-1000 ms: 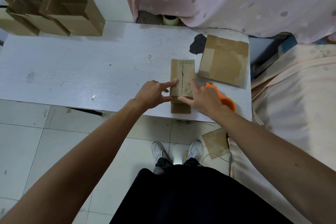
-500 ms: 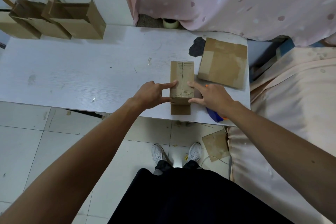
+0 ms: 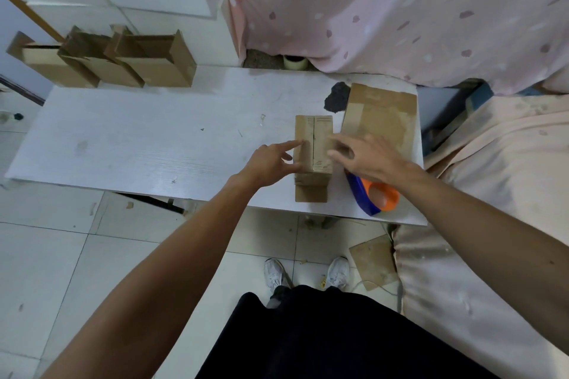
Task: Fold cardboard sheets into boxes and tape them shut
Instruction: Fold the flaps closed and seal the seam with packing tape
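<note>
A small folded cardboard box [image 3: 313, 135] stands on the white table [image 3: 154, 144], its two top flaps meeting along a middle seam and a loose flap lying flat at its near end. My left hand [image 3: 272, 163] holds its left side, index finger on the top, thumb against the wall. Blurred, my right hand [image 3: 366, 155] hovers with fingers spread just right of the box, above the orange and blue tape dispenser [image 3: 374, 195]. A flat cardboard sheet [image 3: 380, 115] lies to the right of the box.
Several folded open boxes [image 3: 123, 61] stand at the table's far left. A tape roll [image 3: 295, 61] sits behind the table under a pink curtain. A peach-covered bed [image 3: 492, 194] borders the right side. Cardboard scrap [image 3: 374, 261] lies on the floor.
My right hand has lifted off the box's top right side and moved right toward the tape dispenser, which is now more uncovered. My left hand stays on the box.
</note>
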